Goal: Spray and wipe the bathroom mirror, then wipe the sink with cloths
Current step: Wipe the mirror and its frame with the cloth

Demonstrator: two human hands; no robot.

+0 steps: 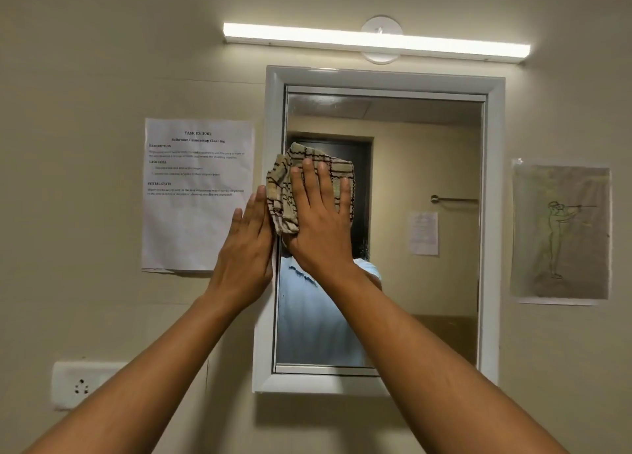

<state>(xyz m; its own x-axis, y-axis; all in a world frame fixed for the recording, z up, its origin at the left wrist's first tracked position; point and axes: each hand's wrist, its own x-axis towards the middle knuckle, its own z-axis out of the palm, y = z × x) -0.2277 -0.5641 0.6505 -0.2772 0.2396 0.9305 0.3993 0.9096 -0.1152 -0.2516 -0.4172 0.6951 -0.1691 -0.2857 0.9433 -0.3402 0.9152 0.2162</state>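
Note:
A white-framed mirror [424, 187] hangs on the beige wall straight ahead. My right hand [319, 219] lies flat on a beige checked cloth [284, 187], pressing it against the glass near the mirror's left edge, about halfway up. My left hand [244, 252] rests flat on the left side of the mirror frame and the wall, fingers together, touching the cloth's left edge and holding nothing. The lower left of the glass looks streaky. The sink and any spray bottle are out of view.
A printed task sheet [198, 193] is taped to the wall left of the mirror. A drawing on paper [561, 233] hangs to the right. A tube light [376, 40] runs above the mirror, and a white power socket [80, 385] sits at the lower left.

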